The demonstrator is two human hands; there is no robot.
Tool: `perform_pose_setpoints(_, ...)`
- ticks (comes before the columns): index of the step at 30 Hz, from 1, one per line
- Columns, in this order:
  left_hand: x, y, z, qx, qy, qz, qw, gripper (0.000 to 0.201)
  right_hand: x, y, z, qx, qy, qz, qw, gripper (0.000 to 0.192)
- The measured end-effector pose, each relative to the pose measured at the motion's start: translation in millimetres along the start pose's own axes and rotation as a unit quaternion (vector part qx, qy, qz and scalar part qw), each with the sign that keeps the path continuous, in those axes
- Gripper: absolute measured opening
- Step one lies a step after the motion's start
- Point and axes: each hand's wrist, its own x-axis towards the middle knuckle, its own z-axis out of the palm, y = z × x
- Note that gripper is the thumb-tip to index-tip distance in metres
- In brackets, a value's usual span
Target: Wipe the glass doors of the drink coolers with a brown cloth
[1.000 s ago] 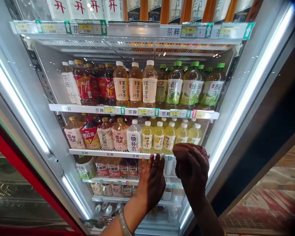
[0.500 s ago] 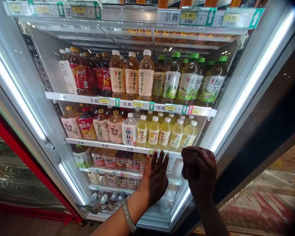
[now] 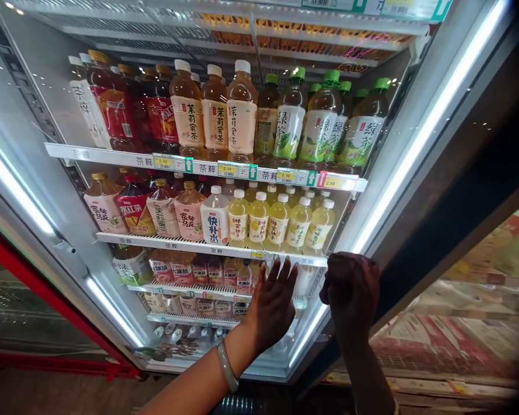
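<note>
Left hand (image 3: 273, 314) is open, fingers spread and pointing up, its back to the camera, with a pale bracelet (image 3: 227, 366) on the wrist. Right hand (image 3: 352, 300) is raised beside it, fingers curled inward; I cannot tell whether it closes fully or grips anything. Both hands are in front of a lit fridge (image 3: 34, 75); whether either touches it is unclear.

Nearest the fingertips are the yellow bottles (image 3: 279, 222), white-capped and upright, standing at the right end of a middle shelf. That shelf's white edge (image 3: 194, 245) shows just above the left fingertips. A white bottle (image 3: 215, 216) stands just left of the yellow ones, and pink-labelled bottles (image 3: 190, 213) stand farther left.

One shelf up, red-labelled bottles (image 3: 112, 109) stand at the left, white-capped tea bottles (image 3: 242, 115) in the middle and green-capped bottles (image 3: 290, 115) at the right, above a strip of price tags (image 3: 227, 169). Lower shelves hold more bottles, partly hidden by the left hand. Bright light strips (image 3: 415, 150) run down both sides of the fridge. A red frame (image 3: 47, 297) slants across the lower left.
</note>
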Motion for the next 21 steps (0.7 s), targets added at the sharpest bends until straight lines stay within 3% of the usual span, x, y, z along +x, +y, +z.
perform_pose_setpoints(4, 8, 4, 2.5, -0.006, 0.019, 0.003, 1.0, 0.087, 21, -21, 8, -0.002, -0.003, -0.017, 1.0, 0.047)
perform_pose_setpoints(8, 11, 2, 2.6, -0.011, 0.035, 0.011, 0.999, 0.082, -22, -26, 14, -0.002, -0.066, -0.07, 0.995, 0.044)
perform_pose_setpoints(11, 11, -3, 0.4, -0.007, 0.033, 0.012, 0.999, 0.08, -39, -9, 5, -0.009, -0.058, -0.046, 0.997, 0.042)
perform_pose_setpoints(14, 11, -8, -1.8, 0.005, 0.036, -0.001, 0.999, 0.08, -10, -1, -5, 0.005, -0.002, 0.016, 1.0, 0.04)
perform_pose_setpoints(17, 12, -11, -2.7, 0.016, 0.037, -0.02, 0.999, 0.081, 25, -17, -1, 0.012, 0.004, 0.025, 1.0, 0.041)
perform_pose_setpoints(19, 11, -13, -3.0, 0.026, 0.039, -0.023, 0.999, 0.082, 26, -32, 10, 0.007, -0.012, -0.008, 1.0, 0.044)
perform_pose_setpoints(21, 8, -16, -3.8, 0.034, 0.04, -0.026, 0.998, 0.084, 5, -42, 20, -0.001, -0.04, -0.052, 0.998, 0.044)
